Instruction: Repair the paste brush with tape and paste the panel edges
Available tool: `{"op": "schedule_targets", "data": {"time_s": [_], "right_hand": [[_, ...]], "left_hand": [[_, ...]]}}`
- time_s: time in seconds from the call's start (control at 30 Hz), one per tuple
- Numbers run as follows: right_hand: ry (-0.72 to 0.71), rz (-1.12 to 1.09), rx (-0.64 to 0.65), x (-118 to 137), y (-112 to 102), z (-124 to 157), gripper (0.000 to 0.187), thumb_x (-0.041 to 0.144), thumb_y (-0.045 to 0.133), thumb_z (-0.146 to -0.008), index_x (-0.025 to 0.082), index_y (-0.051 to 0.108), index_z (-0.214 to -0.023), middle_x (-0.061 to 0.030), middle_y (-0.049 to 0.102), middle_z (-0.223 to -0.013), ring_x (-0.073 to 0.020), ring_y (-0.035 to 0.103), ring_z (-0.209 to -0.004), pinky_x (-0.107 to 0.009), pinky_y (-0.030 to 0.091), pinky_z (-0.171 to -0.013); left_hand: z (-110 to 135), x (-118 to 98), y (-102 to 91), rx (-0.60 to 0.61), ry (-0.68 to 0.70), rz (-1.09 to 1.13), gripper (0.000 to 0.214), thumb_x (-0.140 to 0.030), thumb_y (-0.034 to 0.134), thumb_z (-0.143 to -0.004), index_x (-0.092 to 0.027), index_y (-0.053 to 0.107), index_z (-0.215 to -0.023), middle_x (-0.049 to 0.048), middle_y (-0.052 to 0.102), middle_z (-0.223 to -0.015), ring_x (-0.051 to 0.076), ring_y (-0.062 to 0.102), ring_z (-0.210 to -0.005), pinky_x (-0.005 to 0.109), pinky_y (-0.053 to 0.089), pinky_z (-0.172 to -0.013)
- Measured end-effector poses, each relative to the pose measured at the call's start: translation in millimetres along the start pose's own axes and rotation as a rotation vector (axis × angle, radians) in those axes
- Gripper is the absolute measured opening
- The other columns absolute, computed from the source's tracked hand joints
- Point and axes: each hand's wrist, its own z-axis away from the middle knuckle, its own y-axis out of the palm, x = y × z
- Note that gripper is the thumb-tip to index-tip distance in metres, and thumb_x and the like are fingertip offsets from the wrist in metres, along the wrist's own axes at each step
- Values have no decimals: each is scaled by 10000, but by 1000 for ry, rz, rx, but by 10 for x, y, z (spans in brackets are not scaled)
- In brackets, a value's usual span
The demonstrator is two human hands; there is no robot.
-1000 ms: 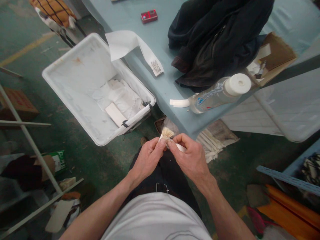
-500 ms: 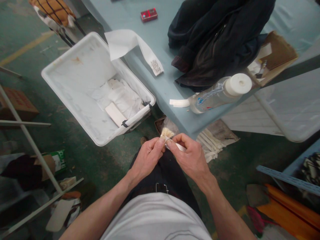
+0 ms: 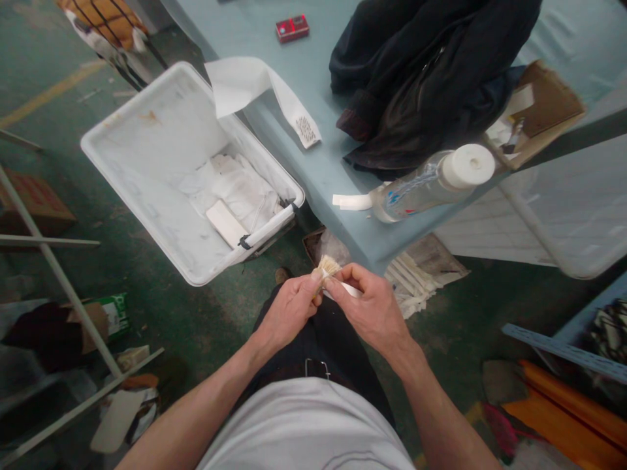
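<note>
In front of my belt, my left hand (image 3: 292, 305) pinches a small bundle of pale, bristly strands (image 3: 329, 264), whose frayed ends fan out above the thumb. My right hand (image 3: 371, 307) is closed on a white strip (image 3: 351, 290) that lies across its fingers. The thumb and fingertips of both hands meet at the bundle's neck, where the white strip presses against it. The lower end of the bundle is mostly hidden by my left fingers.
Left stands a white plastic bin (image 3: 142, 173) with white cloth-like material and a pale block inside. On the blue-green table (image 3: 337, 225) lie a clear bottle (image 3: 416, 186), a curled white strip (image 3: 274, 85), a dark jacket (image 3: 406, 85) and a red box (image 3: 292, 29). Pale bundles (image 3: 411, 281) lie below.
The bundle has turned slightly in my fingers and stands a little more upright. My hands stay in nearly the same place.
</note>
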Motion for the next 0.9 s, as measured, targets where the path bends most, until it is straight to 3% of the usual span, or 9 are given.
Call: {"op": "schedule_targets", "data": {"time_s": [0.57, 0.9], "right_hand": [[29, -137, 82, -39, 9, -38, 372, 589, 704, -868, 218, 704, -842, -10, 752, -812, -194, 676, -737, -295, 474, -671], [-20, -100, 49, -8, -4, -18, 305, 542, 709, -902, 239, 740, -911, -14, 802, -898, -219, 744, -822, -306, 541, -752]], "left_hand": [[-5, 11, -37, 27, -29, -21, 707, -852, 379, -932, -236, 370, -586, -88, 255, -455, 70, 207, -388, 236, 194, -380], [0, 76, -35, 44, -173, 133, 708, -835, 376, -944, -235, 377, -568, -93, 245, -415, 61, 192, -348, 200, 179, -338]]}}
